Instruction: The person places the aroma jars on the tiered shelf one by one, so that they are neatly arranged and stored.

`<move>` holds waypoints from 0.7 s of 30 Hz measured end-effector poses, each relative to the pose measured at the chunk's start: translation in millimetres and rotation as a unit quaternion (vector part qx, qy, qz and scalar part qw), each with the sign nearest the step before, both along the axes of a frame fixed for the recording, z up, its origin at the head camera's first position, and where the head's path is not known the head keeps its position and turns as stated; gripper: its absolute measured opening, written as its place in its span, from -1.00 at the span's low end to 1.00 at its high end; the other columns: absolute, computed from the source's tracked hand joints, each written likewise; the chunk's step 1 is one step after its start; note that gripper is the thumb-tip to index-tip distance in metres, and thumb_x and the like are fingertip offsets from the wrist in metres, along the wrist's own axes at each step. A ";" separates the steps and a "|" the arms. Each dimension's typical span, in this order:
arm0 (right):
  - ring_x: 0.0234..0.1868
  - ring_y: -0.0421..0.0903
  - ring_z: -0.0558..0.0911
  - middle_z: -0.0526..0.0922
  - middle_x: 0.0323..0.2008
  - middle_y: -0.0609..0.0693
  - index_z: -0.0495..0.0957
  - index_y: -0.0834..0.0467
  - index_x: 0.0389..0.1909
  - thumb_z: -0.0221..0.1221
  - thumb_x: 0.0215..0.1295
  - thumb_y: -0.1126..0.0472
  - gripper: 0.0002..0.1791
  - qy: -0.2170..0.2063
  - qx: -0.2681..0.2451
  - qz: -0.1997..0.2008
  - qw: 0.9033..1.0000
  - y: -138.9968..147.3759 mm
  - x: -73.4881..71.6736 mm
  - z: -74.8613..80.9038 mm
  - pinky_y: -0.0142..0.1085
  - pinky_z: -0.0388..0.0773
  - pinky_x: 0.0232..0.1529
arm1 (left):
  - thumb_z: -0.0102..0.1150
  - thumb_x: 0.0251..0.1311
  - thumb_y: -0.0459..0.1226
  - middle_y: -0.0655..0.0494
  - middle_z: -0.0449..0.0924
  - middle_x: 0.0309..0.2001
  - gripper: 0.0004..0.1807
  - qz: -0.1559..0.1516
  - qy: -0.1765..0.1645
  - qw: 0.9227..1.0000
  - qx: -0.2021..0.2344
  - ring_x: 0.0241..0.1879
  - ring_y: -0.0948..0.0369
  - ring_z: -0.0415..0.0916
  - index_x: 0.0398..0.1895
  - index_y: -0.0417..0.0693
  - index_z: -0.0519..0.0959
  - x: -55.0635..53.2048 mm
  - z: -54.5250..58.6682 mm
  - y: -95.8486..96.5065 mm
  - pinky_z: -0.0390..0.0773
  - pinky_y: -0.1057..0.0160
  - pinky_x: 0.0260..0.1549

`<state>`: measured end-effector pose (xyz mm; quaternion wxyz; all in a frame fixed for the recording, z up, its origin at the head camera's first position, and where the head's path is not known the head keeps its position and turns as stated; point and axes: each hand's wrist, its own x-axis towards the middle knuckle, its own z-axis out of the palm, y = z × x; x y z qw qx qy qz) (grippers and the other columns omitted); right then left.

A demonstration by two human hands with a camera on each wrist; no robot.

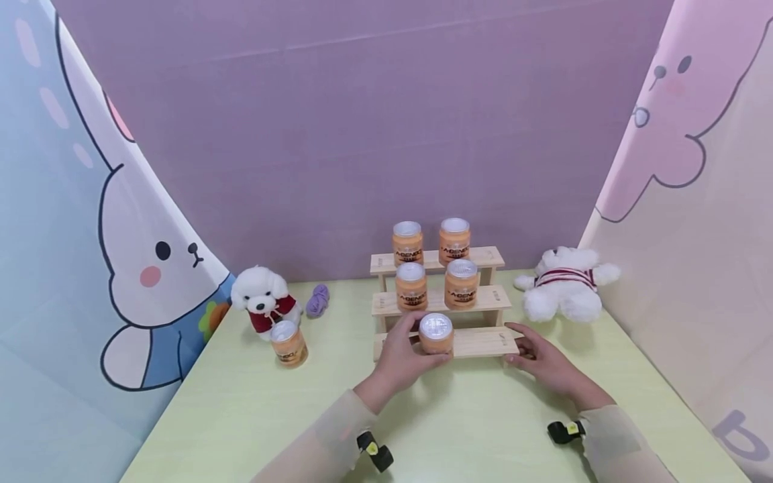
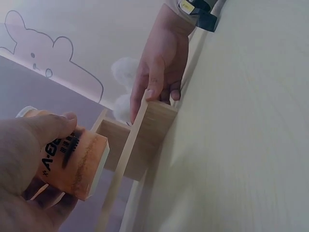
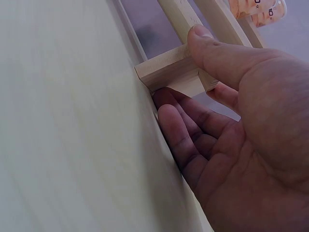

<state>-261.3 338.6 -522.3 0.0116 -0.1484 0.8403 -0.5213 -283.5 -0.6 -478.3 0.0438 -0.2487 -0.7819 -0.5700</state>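
Note:
My left hand grips an orange jar with a clear lid, thumb and fingers around its sides, over the lowest step of a three-step wooden display stand. Seen from the left wrist, that jar is tilted, its pale base apart from the board. At the right end of the lowest step, my right hand holds the stand. The right wrist view has the thumb on the board's edge and the other fingers curled beside the leg below. Two matching jars stand on the middle step, two more jars on the top one.
Another orange jar stands at the table's left, before a white plush dog in red. A purple yarn bundle lies beside the dog. Right of the stand lies a white plush toy. Printed cloth walls enclose the table.

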 end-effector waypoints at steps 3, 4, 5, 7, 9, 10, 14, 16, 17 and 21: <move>0.05 0.02 0.67 0.65 0.13 0.27 0.12 0.20 0.62 0.30 0.47 0.22 -0.18 -0.004 0.003 -0.003 1.000 0.1 -0.7 -1.2 -0.35 0.64 -0.04 | 0.74 -0.10 -0.21 0.34 0.52 0.20 -0.16 -0.002 -0.005 1.000 -0.004 0.19 0.25 0.52 0.29 0.30 0.48 -0.4 1.6 6.2 0.60 0.18 0.16; 0.05 0.00 0.67 0.66 0.12 0.26 0.13 0.19 0.61 0.31 0.46 0.22 -0.18 -0.007 0.002 -0.007 1.000 0.3 -1.1 -1.7 -0.36 0.64 -0.04 | 0.73 -0.09 -0.21 0.34 0.52 0.20 -0.16 -0.002 -0.006 1.000 -0.004 0.19 0.25 0.52 0.28 0.30 0.48 -0.5 1.8 8.2 0.60 0.18 0.16; 0.04 -0.02 0.67 0.66 0.12 0.25 0.14 0.18 0.61 0.31 0.46 0.22 -0.18 -0.009 0.002 -0.009 1.000 0.4 -1.3 -2.0 -0.36 0.63 -0.04 | 0.73 -0.09 -0.22 0.35 0.51 0.21 -0.16 -0.002 -0.010 1.000 -0.003 0.19 0.25 0.51 0.29 0.31 0.48 -0.4 2.0 10.2 0.60 0.19 0.16; 0.03 -0.02 0.67 0.67 0.11 0.24 0.13 0.19 0.61 0.31 0.46 0.22 -0.18 -0.005 0.004 -0.005 1.000 0.9 -1.6 -2.4 -0.35 0.62 -0.03 | 0.73 -0.08 -0.24 0.35 0.50 0.21 -0.16 -0.001 -0.014 1.000 -0.005 0.20 0.26 0.51 0.29 0.31 0.48 -0.5 1.8 13.9 0.60 0.20 0.16; 0.01 -0.02 0.67 0.68 0.09 0.23 0.13 0.19 0.61 0.31 0.46 0.22 -0.18 -0.002 0.005 -0.005 1.000 1.1 -1.5 -2.3 -0.35 0.61 -0.05 | 0.72 -0.08 -0.26 0.36 0.49 0.21 -0.16 -0.003 -0.016 1.000 -0.006 0.20 0.27 0.50 0.29 0.32 0.47 -1.0 1.0 17.6 0.59 0.22 0.17; 0.00 -0.01 0.68 0.68 0.09 0.23 0.13 0.20 0.61 0.31 0.45 0.22 -0.18 0.000 0.005 -0.003 1.000 1.2 -1.6 -2.3 -0.34 0.61 -0.05 | 0.72 -0.07 -0.26 0.36 0.49 0.21 -0.16 -0.004 -0.017 1.000 -0.006 0.20 0.28 0.50 0.30 0.32 0.47 -1.3 0.4 19.5 0.59 0.23 0.17; -0.01 0.01 0.67 0.68 0.08 0.23 0.13 0.20 0.61 0.31 0.46 0.22 -0.18 0.004 0.005 0.000 1.000 1.3 -1.5 -1.5 -0.34 0.59 -0.06 | 0.71 -0.06 -0.27 0.38 0.49 0.20 -0.16 -0.008 -0.018 1.000 -0.007 0.20 0.28 0.50 0.30 0.31 0.47 -3.4 -2.2 26.6 0.59 0.26 0.17; -0.01 0.01 0.67 0.69 0.08 0.23 0.13 0.20 0.61 0.31 0.45 0.22 -0.18 0.004 0.003 0.000 1.000 1.3 -1.6 -1.1 -0.34 0.59 -0.06 | 0.71 -0.05 -0.28 0.39 0.49 0.19 -0.17 -0.010 -0.016 1.000 -0.007 0.20 0.28 0.50 0.30 0.31 0.47 -4.5 -3.4 29.6 0.59 0.27 0.16; -0.01 0.01 0.67 0.69 0.08 0.24 0.13 0.20 0.61 0.31 0.45 0.22 -0.18 0.004 0.002 0.001 1.000 1.3 -1.5 -0.7 -0.34 0.59 -0.06 | 0.71 -0.06 -0.28 0.39 0.49 0.19 -0.17 -0.010 -0.014 1.000 -0.006 0.19 0.28 0.50 0.30 0.30 0.47 -4.9 -3.7 30.7 0.59 0.27 0.16; -0.01 0.01 0.67 0.69 0.07 0.24 0.13 0.20 0.61 0.31 0.45 0.24 -0.18 0.004 0.000 -0.001 1.000 1.2 -1.3 0.7 -0.35 0.59 -0.06 | 0.71 -0.05 -0.27 0.39 0.50 0.17 -0.17 -0.012 -0.013 1.000 -0.003 0.17 0.29 0.52 0.30 0.31 0.47 -7.1 -3.7 35.0 0.60 0.26 0.14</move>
